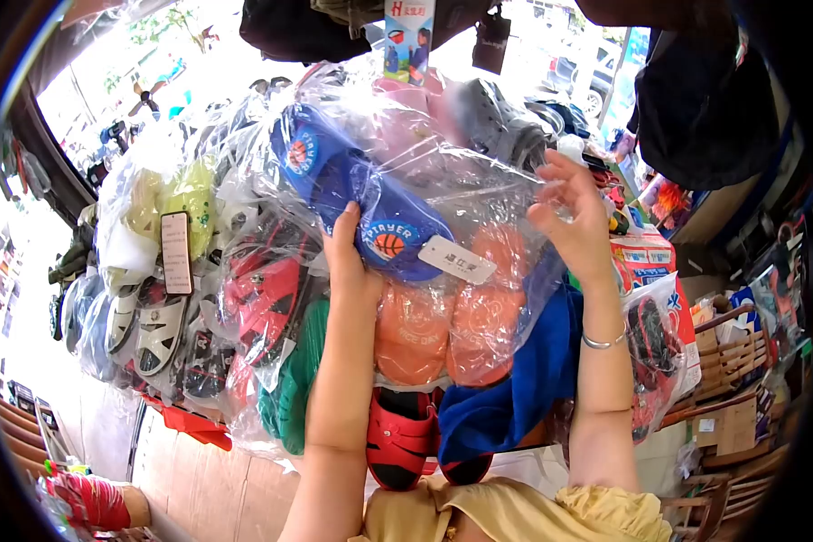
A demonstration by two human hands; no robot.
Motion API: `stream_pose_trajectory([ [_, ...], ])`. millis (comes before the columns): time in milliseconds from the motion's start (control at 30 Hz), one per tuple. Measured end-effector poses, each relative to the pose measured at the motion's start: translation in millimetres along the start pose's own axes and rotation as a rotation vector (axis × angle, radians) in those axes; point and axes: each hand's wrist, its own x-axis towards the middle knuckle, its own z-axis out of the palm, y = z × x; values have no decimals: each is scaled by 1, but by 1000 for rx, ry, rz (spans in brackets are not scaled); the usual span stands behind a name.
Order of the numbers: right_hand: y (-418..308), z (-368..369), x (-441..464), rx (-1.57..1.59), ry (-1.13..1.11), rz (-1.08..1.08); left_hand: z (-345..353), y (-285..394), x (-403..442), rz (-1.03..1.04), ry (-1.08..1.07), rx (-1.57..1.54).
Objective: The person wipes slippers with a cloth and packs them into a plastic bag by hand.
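Note:
A pair of blue slippers [334,185] with round basketball prints sits in a clear plastic bag, a white tag [457,260] at its lower end. My left hand [345,248] grips the near side of the slippers, thumb on top. My right hand [569,212] is raised at the bag's right side, fingers apart and curved, holding nothing. Below the slippers lie bagged orange slippers [413,330]. Nearer my body are red and black shoes [397,434], with a blue cloth [515,397] beside and partly over them.
Many bagged shoes cover the stall. A phone [177,253] stands among them on the left, above white sandals [161,334]. Green bagged footwear [289,397] is left of my left forearm. Wooden chairs [727,352] are at the right. A dark hat [709,113] hangs upper right.

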Motion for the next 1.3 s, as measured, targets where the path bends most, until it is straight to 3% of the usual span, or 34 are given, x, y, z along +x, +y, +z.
stream_pose_trajectory([
  [67, -6, -18, 0, -88, -280, 279, -1, 4, -2, 16, -1, 14],
  [100, -3, -21, 1, -84, -276, 279, 0, 4, -2, 16, -4, 19],
  [167, 4, -25, 6, -128, -66, 40, 2, 4, -3, 97, -6, 71],
  [233, -2, -26, 8, -116, -17, 8, 3, 5, -5, 80, -35, 78],
  [300, -20, -26, 8, -449, 192, -321, 3, 5, -7, 51, -79, 76],
  [367, -36, -24, 1, -442, 122, -271, 4, 2, -10, 43, -114, 81],
  [467, -45, -9, -4, -579, 110, -391, 4, -3, -13, 81, -122, 140],
  [533, -50, -8, -6, -499, -299, 165, 9, 0, -16, 83, -120, 131],
  [700, -55, -13, -7, -214, -454, 183, 9, 7, -15, 0, -127, 0],
  [800, -40, -20, -3, -8, -346, 124, 12, 22, -23, -268, -229, -81],
  [833, -39, -23, -1, -10, -352, 122, 10, 22, -25, -264, -228, -86],
  [900, -38, -29, 2, 304, -243, 186, 18, 27, -39, -312, -136, -116],
  [967, -42, -23, 1, 228, -211, 203, 36, 34, -59, -364, -54, -102],
  [1067, -36, -16, -4, 297, -273, 268, 46, 34, -70, -443, -36, 166],
  [1100, -34, -12, -5, 293, -265, 268, 41, 33, -63, -446, -124, 227],
  [1167, -28, -6, -5, 0, -259, 208, 32, 27, -45, -426, -339, 329],
  [1200, -25, -7, -3, -30, -315, 313, 30, 25, -41, -418, -389, 358],
  [1300, -5, -19, 6, 94, -239, 268, 30, 19, -39, -397, -434, 409],
])
